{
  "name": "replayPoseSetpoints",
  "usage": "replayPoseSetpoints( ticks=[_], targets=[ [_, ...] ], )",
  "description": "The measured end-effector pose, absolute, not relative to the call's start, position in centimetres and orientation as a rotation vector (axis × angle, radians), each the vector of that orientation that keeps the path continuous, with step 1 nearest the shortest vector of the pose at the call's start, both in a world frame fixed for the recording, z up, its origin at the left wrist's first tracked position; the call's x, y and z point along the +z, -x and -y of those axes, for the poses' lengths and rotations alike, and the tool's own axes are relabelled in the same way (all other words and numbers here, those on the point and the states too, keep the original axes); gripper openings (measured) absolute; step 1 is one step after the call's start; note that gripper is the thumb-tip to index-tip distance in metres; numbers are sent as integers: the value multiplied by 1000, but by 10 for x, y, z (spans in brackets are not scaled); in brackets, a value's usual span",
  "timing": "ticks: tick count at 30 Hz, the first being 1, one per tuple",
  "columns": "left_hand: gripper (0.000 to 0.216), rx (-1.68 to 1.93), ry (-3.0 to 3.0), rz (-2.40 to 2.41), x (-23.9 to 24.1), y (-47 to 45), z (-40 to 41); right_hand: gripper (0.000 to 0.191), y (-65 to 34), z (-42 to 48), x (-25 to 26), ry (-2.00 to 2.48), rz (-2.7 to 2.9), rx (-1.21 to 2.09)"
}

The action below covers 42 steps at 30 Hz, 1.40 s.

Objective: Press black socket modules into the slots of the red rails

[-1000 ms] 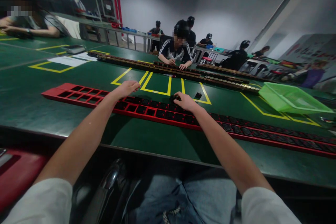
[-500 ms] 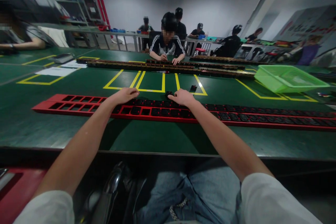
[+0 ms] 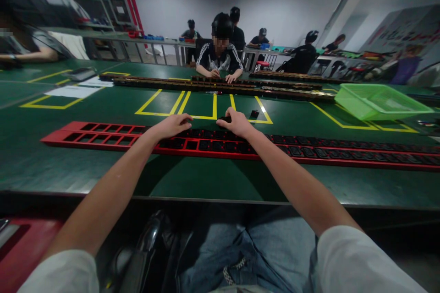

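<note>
A long red frame point(image 3: 103, 144) with two rows of square openings runs across the bench before me. Black square parts point(image 3: 220, 146) fill most of its middle and right, while several openings at the left end are bare. My right hand point(image 3: 238, 123) is above the frame's far edge, thumb and fingers closed on a small black part point(image 3: 224, 120). Over the far row, left of that part, is my left hand point(image 3: 175, 125). Its fingers are bent, with a small gap at the thumb and nothing visible between them. Another black part point(image 3: 254, 113) lies on the bench beyond my right hand.
A light green plastic basket point(image 3: 381, 105) stands at the right. Long dark strips point(image 3: 154, 83) lie across the bench's far side, where a co-worker point(image 3: 220, 55) sits with both hands on them. White paper sheets point(image 3: 72, 91) are at the left. Yellow tape marks the green bench top point(image 3: 206, 181).
My left hand has moved right along the frame, nearer the right hand, and its fingers have parted slightly. The right hand has tilted up a little with the black part.
</note>
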State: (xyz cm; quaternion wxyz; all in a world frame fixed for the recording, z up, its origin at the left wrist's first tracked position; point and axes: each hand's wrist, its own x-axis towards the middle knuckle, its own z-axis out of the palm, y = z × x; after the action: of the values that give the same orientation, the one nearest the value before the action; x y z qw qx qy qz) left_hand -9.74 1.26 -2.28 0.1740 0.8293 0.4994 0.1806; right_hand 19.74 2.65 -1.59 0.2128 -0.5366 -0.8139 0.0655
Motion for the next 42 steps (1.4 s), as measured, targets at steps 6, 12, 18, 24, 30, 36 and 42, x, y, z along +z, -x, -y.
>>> replayPoseSetpoints(
  ticks=[6, 12, 18, 24, 30, 36, 42],
  targets=[
    [51, 642, -2360, -1313, -25, 84, -10, 43, -198, -23, -16, 1125, 2354, 226],
    [60, 730, -2364, -1236, -30, 78, -9, 35, -197, -26, -19, 816, 2374, 200],
    [69, 771, -2373, -1182, -30, 74, -7, 28, -197, -28, -19, 812, 2373, 206],
    [68, 744, -2364, -1149, -30, 68, -4, 36, -195, -25, -20, 829, 2421, 209],
    [67, 679, -2346, -1085, -28, 65, 1, 37, -192, -20, -18, 835, 2456, 246],
    [71, 641, -2337, -1071, -28, 63, 1, 35, -190, -19, -19, 805, 2506, 248],
    [63, 607, -2397, -1119, -23, 60, 7, 36, -189, -17, -20, 784, 2525, 182]
  ],
)
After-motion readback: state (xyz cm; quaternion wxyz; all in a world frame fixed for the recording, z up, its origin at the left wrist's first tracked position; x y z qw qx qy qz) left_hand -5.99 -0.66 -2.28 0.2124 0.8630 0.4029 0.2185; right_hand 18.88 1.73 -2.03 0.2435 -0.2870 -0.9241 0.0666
